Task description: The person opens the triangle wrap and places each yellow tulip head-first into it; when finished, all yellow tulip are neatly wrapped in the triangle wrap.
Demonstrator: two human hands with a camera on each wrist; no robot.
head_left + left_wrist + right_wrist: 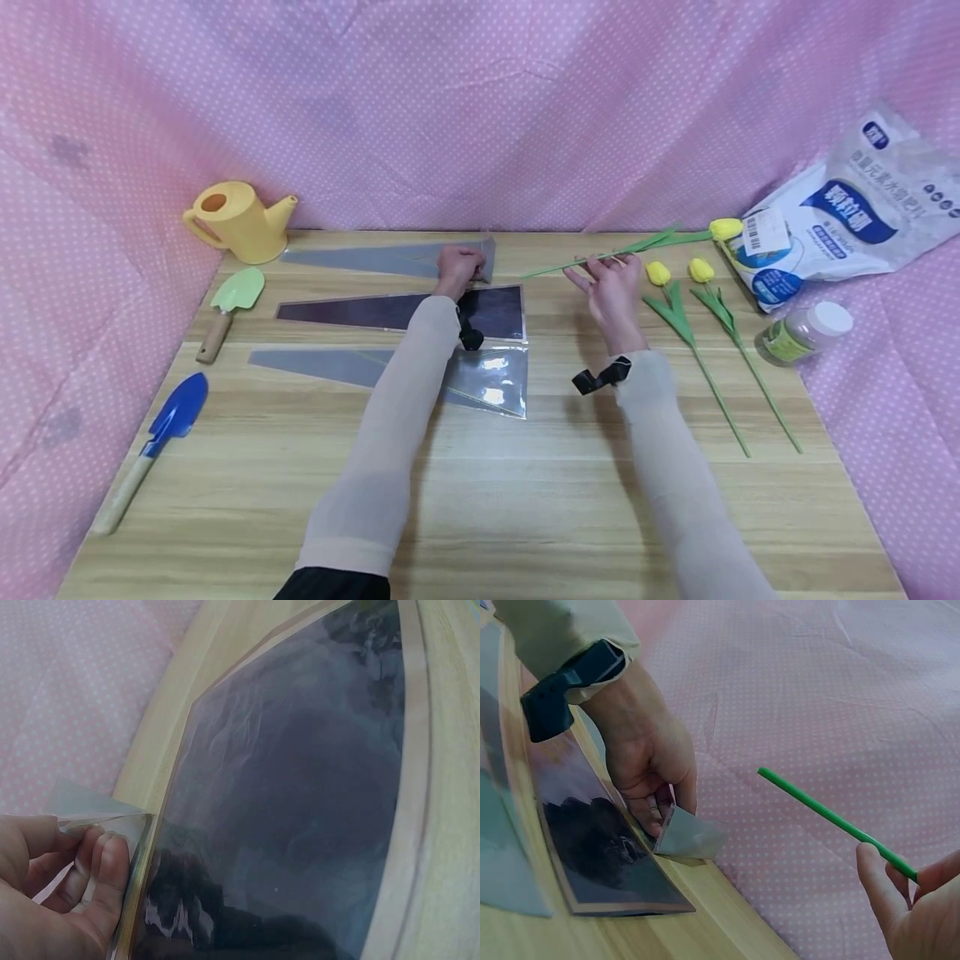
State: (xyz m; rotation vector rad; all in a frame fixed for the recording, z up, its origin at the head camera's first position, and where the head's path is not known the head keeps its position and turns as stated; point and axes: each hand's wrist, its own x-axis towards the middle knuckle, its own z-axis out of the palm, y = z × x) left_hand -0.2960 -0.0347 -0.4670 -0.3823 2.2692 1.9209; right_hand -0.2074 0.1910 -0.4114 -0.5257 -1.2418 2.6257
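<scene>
A cloth-screened gardening workspace is suggested by the pink dotted cloth [480,108], wooden tabletop [525,508], watering can [243,223], trowels [180,407] and yellow tulips [725,229].

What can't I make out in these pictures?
Head view: part of the dark tapered plastic sheet, hidden by the pale-sleeved left arm.
Left wrist view: that sheet's ends, cut off by the top and bottom edges.
Right wrist view: the bloom of the green-stemmed yellow tulip, beyond the right hand and edge.
Head view: fine print on the white-and-blue plastic bag, too small.
</scene>
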